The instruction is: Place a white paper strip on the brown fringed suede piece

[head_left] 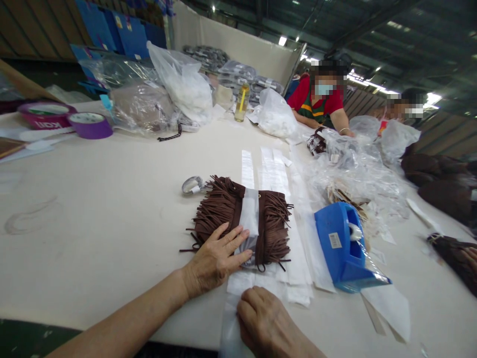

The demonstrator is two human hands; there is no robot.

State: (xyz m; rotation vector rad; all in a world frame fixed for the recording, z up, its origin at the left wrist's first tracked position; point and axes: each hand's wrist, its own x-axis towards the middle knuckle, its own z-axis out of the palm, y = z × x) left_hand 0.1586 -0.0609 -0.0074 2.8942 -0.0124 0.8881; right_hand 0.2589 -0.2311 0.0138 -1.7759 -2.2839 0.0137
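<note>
A brown fringed fabric piece (223, 211) lies on the white table (93, 199), with a translucent white strip (249, 219) wrapped over its middle. My left hand (216, 256) lies flat on the fringe and the strip, fingers stretched out. My right hand (266, 325) sits near the table's front edge, fingers curled, pressing on the strip's lower end (233, 318). More white strips (274, 171) lie under and beyond the fringe piece.
A blue tape dispenser (345, 246) stands to the right. A small tape roll (192, 185) lies behind the fringe. Purple tape rolls (89, 124) sit far left, plastic bags (179, 84) and a bottle (242, 102) at the back. Two other people work at the far right amid plastic wrap (357, 169).
</note>
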